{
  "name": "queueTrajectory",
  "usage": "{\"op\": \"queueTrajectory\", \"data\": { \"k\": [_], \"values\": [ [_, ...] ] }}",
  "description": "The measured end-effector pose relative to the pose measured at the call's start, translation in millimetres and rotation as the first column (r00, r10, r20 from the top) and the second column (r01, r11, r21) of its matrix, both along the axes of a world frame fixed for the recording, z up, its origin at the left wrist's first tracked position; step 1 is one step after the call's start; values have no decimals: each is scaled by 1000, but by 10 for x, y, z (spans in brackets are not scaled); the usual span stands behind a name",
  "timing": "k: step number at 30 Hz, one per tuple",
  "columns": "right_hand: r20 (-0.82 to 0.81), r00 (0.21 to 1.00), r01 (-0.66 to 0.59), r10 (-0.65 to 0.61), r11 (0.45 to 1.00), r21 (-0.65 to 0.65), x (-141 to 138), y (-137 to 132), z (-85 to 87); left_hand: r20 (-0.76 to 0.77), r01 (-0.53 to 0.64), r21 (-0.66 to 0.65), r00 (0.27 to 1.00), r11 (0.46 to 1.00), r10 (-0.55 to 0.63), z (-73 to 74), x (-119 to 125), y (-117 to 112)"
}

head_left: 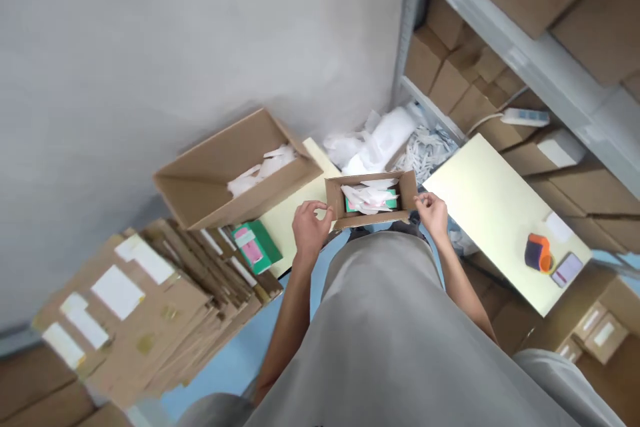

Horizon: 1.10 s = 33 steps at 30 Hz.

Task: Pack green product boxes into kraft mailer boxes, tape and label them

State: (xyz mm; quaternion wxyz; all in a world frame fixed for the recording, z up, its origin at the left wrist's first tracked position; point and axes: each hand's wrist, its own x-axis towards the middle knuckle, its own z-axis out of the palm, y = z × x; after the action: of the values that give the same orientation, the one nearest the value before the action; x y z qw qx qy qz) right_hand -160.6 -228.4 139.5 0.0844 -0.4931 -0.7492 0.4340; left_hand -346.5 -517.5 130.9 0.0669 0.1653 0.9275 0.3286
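Observation:
A small open cardboard box (371, 220) is in front of my body, between two pale surfaces. Inside it, crumpled white packing paper (370, 196) partly covers a green and pink box (391, 200). My left hand (311, 230) is at the box's left end, its thumb and index finger curled against the edge. At the opposite end, my right hand (432, 213) pinches the right edge between thumb and fingers. The undersides of the box and the fingertips' exact contact are partly hidden.
Left stand a larger open carton (235, 203) with white paper, a green box (256, 247) and stacked flat cardboard (135, 320). White wrap (383, 140) and shredded paper (425, 153) lie behind. Right, a pale tabletop (480, 200) bears a tape roll (540, 253) and phone (567, 269), beside shelving (520, 57).

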Motion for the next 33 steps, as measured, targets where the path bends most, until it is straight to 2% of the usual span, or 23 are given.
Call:
{"op": "queueTrajectory", "data": {
  "k": [4, 7, 11, 14, 17, 21, 25, 27, 30, 33],
  "values": [
    [12, 971, 240, -240, 971, -12, 788, 525, -47, 32, 272, -34, 962, 962, -271, -53, 194, 1075],
    [27, 924, 382, -381, 924, -1, 1331, 904, -71, 50, 442, -36, 897, 896, -440, -151, 409, 1905],
    [58, 833, 548, -550, 835, 45, 1958, 1382, -75, 52, 593, -5, 805, 806, -592, -285, 760, 2942],
    [54, 750, 654, -659, 751, 87, 2338, 1657, -76, 56, 682, -1, 730, 731, -681, -339, 1022, 3569],
    [45, 681, 724, -731, 682, 107, 2600, 1825, -97, 65, 742, -1, 669, 671, -740, -363, 1230, 4038],
    [60, 613, 781, -788, 615, 107, 2749, 1938, -151, 62, 773, 23, 632, 634, -773, -369, 1417, 4459],
    [51, 600, 793, -798, 602, 90, 2739, 1976, -197, 39, 802, 7, 596, 597, -802, -349, 1538, 4638],
    [44, 641, 763, -767, 642, 72, 2711, 1955, -213, 48, 812, -14, 584, 584, -810, -341, 1580, 4635],
    [37, 758, 651, -651, 759, 3, 2692, 1869, -227, 81, 838, -20, 545, 546, -834, -351, 1619, 4547],
    [49, 888, 459, -457, 888, -26, 2743, 1765, -241, 123, 900, 31, 429, 436, -895, -383, 1629, 4419]
  ]
}}
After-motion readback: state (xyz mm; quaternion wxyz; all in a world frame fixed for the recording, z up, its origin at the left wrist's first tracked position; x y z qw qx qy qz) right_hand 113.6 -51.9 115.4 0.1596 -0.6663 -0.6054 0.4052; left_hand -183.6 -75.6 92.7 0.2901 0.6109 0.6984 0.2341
